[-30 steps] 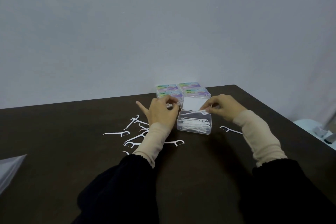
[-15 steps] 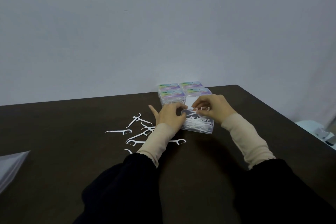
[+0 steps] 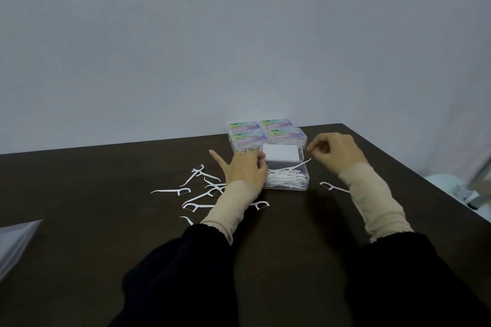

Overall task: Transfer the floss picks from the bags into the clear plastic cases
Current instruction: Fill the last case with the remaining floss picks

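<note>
Head view: left hand (image 3: 245, 170) fingers curled on open case (image 3: 288, 178) edge; right hand (image 3: 336, 152) raised beside, fingers curled, empty.

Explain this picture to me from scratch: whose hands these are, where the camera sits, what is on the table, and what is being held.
There is no machine here. A person wears a camera on the head, so the single view looks forward and down at their own two arms. The left hand rests against the left side of an open clear case, forefinger pointing away; whether it grips anything is hidden. The right hand hovers beside the case with fingers curled; I cannot tell if it pinches anything. Inside the case lies a heap of white floss picks, one pick poking over the rim. More loose picks lie scattered on the dark table, a single pick to the right. Four closed labelled cases stand behind.
</note>
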Action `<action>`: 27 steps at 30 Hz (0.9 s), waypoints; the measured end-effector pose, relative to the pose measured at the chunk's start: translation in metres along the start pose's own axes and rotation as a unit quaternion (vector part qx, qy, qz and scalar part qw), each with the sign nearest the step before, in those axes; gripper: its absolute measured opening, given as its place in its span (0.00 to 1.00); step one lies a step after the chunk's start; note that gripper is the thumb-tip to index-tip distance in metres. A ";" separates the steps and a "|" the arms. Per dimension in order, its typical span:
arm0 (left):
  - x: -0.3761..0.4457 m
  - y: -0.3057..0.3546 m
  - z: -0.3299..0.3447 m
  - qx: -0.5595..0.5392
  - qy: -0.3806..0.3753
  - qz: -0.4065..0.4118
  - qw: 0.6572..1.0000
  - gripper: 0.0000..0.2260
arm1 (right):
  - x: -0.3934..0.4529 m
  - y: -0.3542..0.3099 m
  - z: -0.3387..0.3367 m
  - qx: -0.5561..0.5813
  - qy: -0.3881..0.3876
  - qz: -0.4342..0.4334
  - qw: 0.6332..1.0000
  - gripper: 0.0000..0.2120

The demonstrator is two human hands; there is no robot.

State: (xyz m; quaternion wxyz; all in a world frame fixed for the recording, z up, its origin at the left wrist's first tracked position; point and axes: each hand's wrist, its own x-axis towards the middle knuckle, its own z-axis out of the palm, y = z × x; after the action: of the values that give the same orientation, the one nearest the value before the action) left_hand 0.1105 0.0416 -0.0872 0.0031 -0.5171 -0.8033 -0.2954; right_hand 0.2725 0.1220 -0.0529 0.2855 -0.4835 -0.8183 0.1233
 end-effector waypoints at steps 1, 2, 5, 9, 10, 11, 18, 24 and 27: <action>-0.001 0.000 0.000 -0.005 0.001 -0.002 1.000 0.14 | -0.004 0.001 -0.001 -0.016 -0.007 0.023 1.000 0.11; -0.001 0.000 -0.001 -0.011 0.001 -0.003 1.000 0.14 | -0.007 0.001 -0.002 -0.032 -0.017 0.043 0.998 0.11; -0.005 -0.002 -0.005 -0.020 -0.001 -0.002 1.000 0.13 | -0.017 -0.001 -0.001 -0.065 -0.050 0.087 0.993 0.10; -0.009 -0.009 -0.015 -0.033 -0.008 -0.015 0.999 0.13 | -0.029 -0.002 0.000 -0.093 -0.098 0.137 0.981 0.06; -0.009 -0.013 -0.018 -0.041 -0.009 -0.016 0.999 0.13 | -0.033 -0.003 0.000 -0.108 -0.111 0.148 0.977 0.07; -0.011 -0.017 -0.022 -0.054 -0.011 -0.013 0.998 0.12 | -0.039 -0.004 0.000 -0.124 -0.121 0.157 0.972 0.09; -0.027 -0.066 -0.059 -0.135 -0.051 0.021 0.989 0.10 | -0.061 -0.013 -0.004 -0.116 -0.155 0.204 0.959 0.12; -0.037 -0.106 -0.084 -0.197 -0.087 0.008 0.976 0.10 | -0.074 -0.036 -0.003 -0.046 -0.248 0.148 0.956 0.07; -0.036 -0.121 -0.092 -0.163 -0.108 0.009 0.981 0.10 | -0.077 -0.050 0.006 -0.056 -0.243 0.076 0.966 0.08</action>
State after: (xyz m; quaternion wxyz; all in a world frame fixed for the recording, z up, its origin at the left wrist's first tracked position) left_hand -0.0010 -0.0678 -0.0791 -0.1652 -0.5471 -0.7352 -0.3645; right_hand 0.2612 0.0310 -0.0604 0.0408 -0.5152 -0.8293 0.2125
